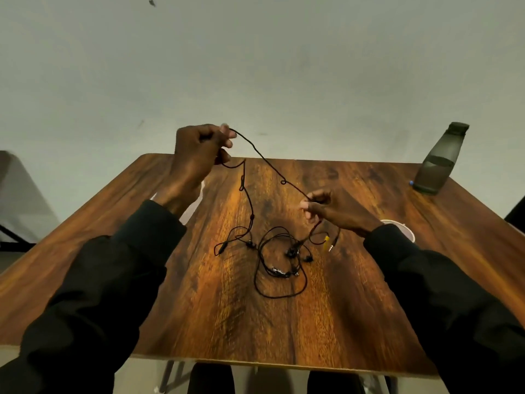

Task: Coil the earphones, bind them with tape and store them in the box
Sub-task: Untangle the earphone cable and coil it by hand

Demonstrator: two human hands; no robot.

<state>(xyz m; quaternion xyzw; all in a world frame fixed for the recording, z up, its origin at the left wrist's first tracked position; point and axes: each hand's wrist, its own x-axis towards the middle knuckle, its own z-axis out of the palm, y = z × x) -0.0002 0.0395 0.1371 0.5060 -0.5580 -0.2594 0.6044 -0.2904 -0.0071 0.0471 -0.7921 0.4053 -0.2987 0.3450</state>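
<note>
The left hand (pixel 199 149) is hovering raised over the far left part of the bench (pixel 199 308), its fingers curled and pinching the black cable of the earphones (pixel 252 216) at the fingertips. From that pinch one run is hanging down to the wood. Another run, with a small loop in it, is stretching down and rightward to the right hand (pixel 326 207), which is pinching it between thumb and fingers just above the bench. Between the two hands and nearer the person, a tangle of cable (pixel 290 253) with earbuds is lying on the bench. A yellow-marked plug (pixel 327 240) is lying just beside the right hand. A white round object (pixel 402 230) is showing partly from behind the right sleeve. A dark bottle (pixel 439 160) is standing upright at the far right corner.
</note>
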